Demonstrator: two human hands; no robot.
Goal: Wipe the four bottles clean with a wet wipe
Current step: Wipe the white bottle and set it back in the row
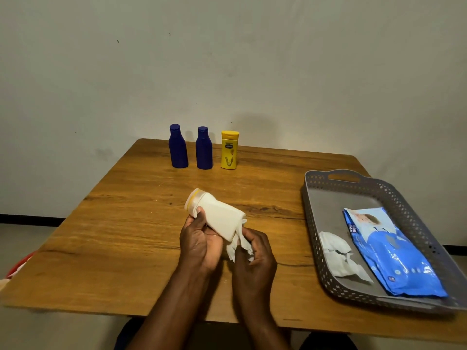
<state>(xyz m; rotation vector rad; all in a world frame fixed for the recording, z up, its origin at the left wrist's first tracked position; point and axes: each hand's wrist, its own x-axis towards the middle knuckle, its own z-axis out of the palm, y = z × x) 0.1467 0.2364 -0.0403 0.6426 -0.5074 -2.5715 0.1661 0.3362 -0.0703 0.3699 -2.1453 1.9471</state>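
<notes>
My left hand (pixel 199 242) grips a white bottle (pixel 217 214) with a pale yellow-ringed cap, tilted with the cap pointing up and left above the table's middle. My right hand (pixel 255 258) holds a crumpled white wet wipe (pixel 237 246) against the bottle's base. Two dark blue bottles (pixel 178 147) (pixel 204 149) and a yellow bottle (pixel 229 150) stand upright in a row near the table's far edge, apart from both hands.
A grey perforated tray (pixel 318 223) lies at the right, holding a blue pack of wipes (pixel 389 251) and a used white wipe (pixel 341 256). The wooden table (pixel 113 223) ends at a wall behind. Something red and white (pixel 17 269) shows at the left edge.
</notes>
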